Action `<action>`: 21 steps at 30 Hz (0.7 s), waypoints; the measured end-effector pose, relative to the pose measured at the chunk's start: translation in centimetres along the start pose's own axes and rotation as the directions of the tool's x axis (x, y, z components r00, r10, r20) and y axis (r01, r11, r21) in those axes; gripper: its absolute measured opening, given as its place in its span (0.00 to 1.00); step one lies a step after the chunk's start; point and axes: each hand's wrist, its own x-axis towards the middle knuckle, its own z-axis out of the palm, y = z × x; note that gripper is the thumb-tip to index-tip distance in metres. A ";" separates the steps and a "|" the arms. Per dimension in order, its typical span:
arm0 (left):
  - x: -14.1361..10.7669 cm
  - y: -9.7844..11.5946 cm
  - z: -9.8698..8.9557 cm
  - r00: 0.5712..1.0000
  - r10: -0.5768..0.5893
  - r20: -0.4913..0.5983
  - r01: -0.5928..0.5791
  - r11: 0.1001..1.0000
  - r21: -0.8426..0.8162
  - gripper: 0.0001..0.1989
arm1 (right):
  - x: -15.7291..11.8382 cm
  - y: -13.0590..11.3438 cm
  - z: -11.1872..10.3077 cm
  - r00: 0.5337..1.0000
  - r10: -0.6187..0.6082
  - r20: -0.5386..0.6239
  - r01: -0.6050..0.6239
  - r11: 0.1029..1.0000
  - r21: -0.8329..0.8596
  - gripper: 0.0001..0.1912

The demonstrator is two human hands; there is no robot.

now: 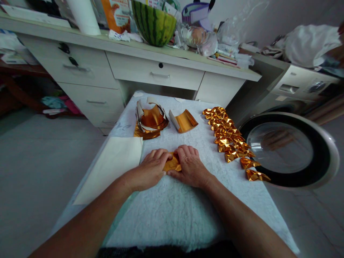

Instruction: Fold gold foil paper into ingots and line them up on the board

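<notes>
A small piece of gold foil paper [172, 163] lies at the middle of the cloth-covered table [172, 215]. My left hand [152, 167] grips its left end, thumb against the near edge. On its right end my right hand [191, 165] presses with curled fingers, the thumb along the near side. The fingers hide both ends of the paper. Beyond my hands are a stack of curled gold foil sheets [152, 118] and one separate curled gold sheet [185, 121]. Folded gold paper ingots [227, 134] stand in rows along the table's right side.
A flat cream sheet [115, 165] lies at the table's left. Behind the table is a white drawer desk [156, 73] carrying a cut watermelon [154, 23] and plastic bags. An open washing machine door [288, 148] stands close by the right edge.
</notes>
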 end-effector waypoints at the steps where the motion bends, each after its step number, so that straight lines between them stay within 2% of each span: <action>1: 0.0 -0.1 0.0 1.000 0.001 -0.001 -0.001 1.000 0.001 0.21 | 0.0 0.0 0.0 1.000 0.006 0.000 -0.006 1.000 0.006 0.27; 9: 0.0 -0.2 0.0 1.000 0.012 0.008 -0.012 1.000 0.023 0.21 | 0.1 0.1 -0.4 0.999 0.014 0.031 -0.015 0.999 0.051 0.26; 21: 0.2 -0.3 0.0 1.000 0.008 0.014 -0.009 1.000 0.019 0.22 | 0.2 0.7 -0.6 0.995 -0.020 0.094 0.013 0.998 0.069 0.30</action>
